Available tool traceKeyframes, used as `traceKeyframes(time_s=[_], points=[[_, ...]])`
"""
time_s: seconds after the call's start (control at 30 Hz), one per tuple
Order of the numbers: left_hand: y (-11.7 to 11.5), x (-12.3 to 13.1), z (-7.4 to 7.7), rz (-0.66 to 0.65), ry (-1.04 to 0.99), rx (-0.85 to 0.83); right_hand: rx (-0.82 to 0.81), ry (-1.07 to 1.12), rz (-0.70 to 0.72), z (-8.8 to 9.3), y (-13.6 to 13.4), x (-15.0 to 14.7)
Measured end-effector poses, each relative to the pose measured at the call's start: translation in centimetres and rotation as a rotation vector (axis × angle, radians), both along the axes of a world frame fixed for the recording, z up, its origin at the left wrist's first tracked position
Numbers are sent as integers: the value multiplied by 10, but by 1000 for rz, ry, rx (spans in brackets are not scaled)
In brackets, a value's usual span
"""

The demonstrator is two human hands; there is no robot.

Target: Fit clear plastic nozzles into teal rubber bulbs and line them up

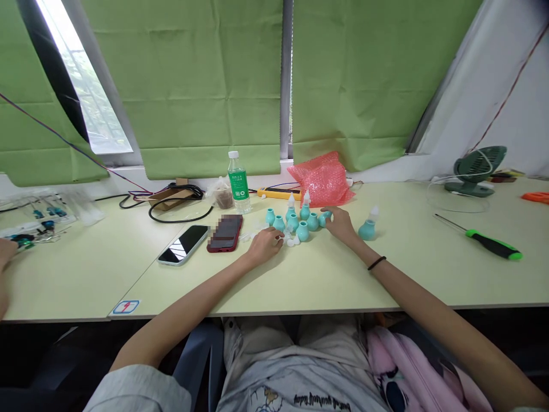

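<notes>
Several small teal rubber bulbs (302, 231) stand in a cluster on the table. A few carry clear pointed nozzles (306, 198). My right hand (341, 224) has its fingers closed around a teal bulb (323, 219) at the cluster's right side. At the front left of the group, my left hand (265, 246) is closed with its fingertips down among small translucent white pieces (293, 241); whatever it pinches is too small to make out. Apart from the others, to the right of my right hand, sits one teal bulb with a clear nozzle (367, 229).
Two phones (183, 245) (225, 233) lie left of my left hand. Behind them are a water bottle (239, 186), black cable (180, 220) and pink bubble wrap (326, 180). A screwdriver (493, 244) and green fan (478, 169) are at right. Another person's hand (6, 252) shows far left.
</notes>
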State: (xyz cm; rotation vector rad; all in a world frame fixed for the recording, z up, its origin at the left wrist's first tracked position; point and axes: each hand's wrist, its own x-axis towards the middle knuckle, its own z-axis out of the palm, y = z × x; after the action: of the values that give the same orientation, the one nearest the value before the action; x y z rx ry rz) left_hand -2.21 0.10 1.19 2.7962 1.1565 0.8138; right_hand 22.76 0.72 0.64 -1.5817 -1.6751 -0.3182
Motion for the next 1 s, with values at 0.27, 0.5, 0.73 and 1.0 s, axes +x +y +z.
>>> traceKeyframes(time_s=[0.27, 0.5, 0.73, 1.0], points=[[-3, -1, 1, -3, 36, 7, -12, -61, 91, 6, -4, -4], [-6, 0, 2, -20, 30, -26, -88, -130, 88, 4, -3, -2], [-7, 0, 3, -18, 10, -15, 277, -155, -249, 41, -28, -4], [-9, 0, 3, -11, 7, 3, -231, -60, -522, 37, -33, 36]])
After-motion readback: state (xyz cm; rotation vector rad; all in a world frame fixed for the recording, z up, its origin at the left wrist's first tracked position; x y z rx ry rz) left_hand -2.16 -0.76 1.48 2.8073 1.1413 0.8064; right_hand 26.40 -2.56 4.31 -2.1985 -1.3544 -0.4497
